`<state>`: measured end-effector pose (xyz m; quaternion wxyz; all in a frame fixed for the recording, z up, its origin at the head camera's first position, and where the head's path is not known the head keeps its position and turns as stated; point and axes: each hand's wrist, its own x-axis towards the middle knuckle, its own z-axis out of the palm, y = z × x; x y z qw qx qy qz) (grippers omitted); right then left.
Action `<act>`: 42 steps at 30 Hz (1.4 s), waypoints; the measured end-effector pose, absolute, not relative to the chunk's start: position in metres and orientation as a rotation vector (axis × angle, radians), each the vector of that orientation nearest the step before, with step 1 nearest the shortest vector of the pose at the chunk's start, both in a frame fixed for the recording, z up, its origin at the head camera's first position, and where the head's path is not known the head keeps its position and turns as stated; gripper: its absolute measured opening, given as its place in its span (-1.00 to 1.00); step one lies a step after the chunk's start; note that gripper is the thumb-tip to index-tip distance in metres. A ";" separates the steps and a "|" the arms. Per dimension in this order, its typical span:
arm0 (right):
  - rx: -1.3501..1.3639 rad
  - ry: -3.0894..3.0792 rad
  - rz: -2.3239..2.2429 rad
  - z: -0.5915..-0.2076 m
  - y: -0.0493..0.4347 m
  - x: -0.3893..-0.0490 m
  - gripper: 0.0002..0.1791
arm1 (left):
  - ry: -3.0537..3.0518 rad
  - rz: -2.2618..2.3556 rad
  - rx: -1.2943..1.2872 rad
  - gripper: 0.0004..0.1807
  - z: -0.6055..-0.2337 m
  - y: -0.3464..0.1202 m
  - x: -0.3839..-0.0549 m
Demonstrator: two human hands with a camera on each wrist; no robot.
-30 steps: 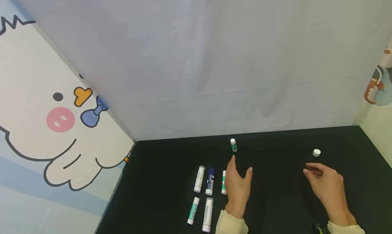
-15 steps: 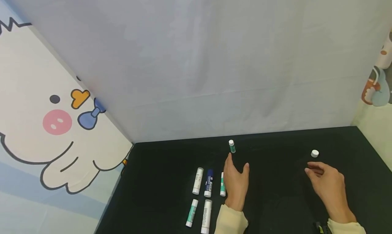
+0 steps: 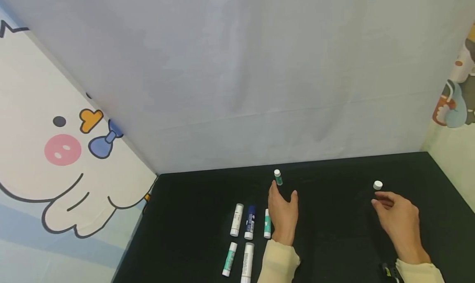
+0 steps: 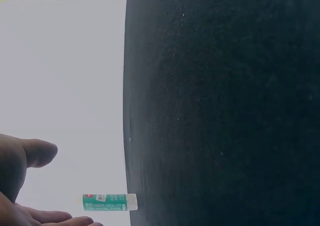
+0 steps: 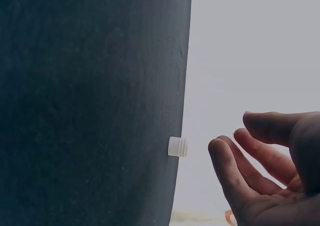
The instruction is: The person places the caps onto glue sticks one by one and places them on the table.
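Note:
A small green glue stick (image 3: 278, 179) with a white top stands upright near the back of the black table. Just in front of it is my left hand (image 3: 283, 213), thumb spread from the fingers and nothing held. The left wrist view shows the green label of that glue stick (image 4: 105, 202) beyond the fingertips. On the right, a small white cap (image 3: 377, 185) sits on the table, with ridges visible in the right wrist view. My right hand (image 3: 398, 219) hovers close before this cap (image 5: 177, 147), fingers bent and thumb apart, holding nothing.
Left of my left hand, several glue sticks lie in two rows: a white one (image 3: 236, 220), a dark blue one (image 3: 250, 222) and a green one (image 3: 267, 223) behind, a green (image 3: 229, 259) and a large white one (image 3: 247, 262) in front. A pale curtain (image 3: 278, 89) hangs behind.
Both hands have edged forward, the left closer to the standing glue stick and the right closer to the white cap. The head view has shifted slightly; the glue sticks stay in place.

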<state>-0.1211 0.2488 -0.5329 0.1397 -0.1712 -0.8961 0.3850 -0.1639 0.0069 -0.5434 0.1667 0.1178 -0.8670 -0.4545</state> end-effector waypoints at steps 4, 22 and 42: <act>-0.514 -2.575 1.113 -0.534 0.251 -0.124 -0.71 | -2.468 -1.287 0.347 -0.26 -0.544 0.008 -0.169; -0.576 -2.526 1.138 -0.534 0.258 -0.138 -0.59 | -2.445 -1.306 0.375 -0.28 -0.550 0.005 -0.195; -0.541 -2.565 1.089 -0.539 0.270 -0.152 -0.54 | -2.400 -1.278 0.357 -0.41 -0.560 0.003 -0.211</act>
